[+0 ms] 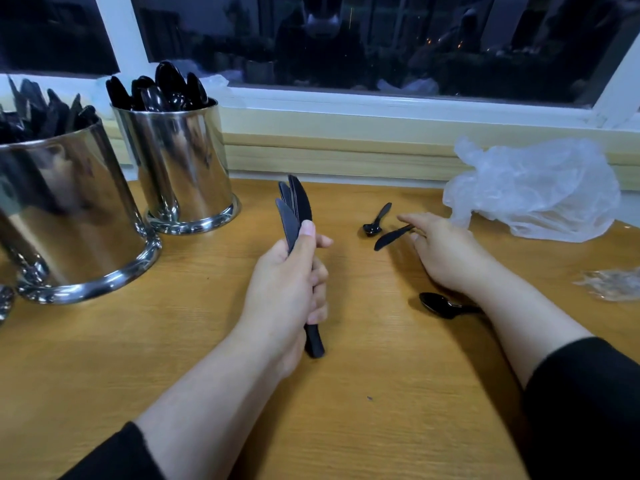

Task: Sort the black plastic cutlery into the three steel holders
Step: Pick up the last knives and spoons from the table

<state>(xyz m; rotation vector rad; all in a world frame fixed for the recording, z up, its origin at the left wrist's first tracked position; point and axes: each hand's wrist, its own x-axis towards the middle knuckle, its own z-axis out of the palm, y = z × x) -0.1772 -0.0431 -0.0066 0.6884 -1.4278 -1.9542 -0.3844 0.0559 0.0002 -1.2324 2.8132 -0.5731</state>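
On the light wooden tabletop (214, 341), the left hand (287, 285) sits near the centre, fingers curled tight round a bundle of black plastic knives (296, 209). The blades fan upward toward 12 o'clock above the thumb, and the handle ends poke out below the palm.

At about 2 o'clock from that bundle, the right hand (440, 247) rests low over the table with its fingers grasping the handle end of a single black plastic knife (391, 236), whose blade points toward 8 o'clock. Just beside that blade, toward 11 o'clock, a small black plastic spoon (375, 221) lies on the wood, bowl toward the person. A larger black plastic spoon (440, 304) lies at 6 o'clock of the right hand, its handle hidden under the forearm.

At 10 o'clock of the scene stands a polished steel cylindrical holder (183, 168) packed with black spoons, bowls up. At 9 o'clock, closer to the camera, a second shiny steel holder (69, 216) carries black cutlery whose type is hard to tell. The two holders stand just beside each other.

At 2 o'clock, against the wall, lies a crumpled translucent white plastic bag (540, 192). A scrap of clear plastic wrap (609, 284) lies at 3 o'clock by the frame edge. Black sleeves (585, 403) cover both forearms low in the view.
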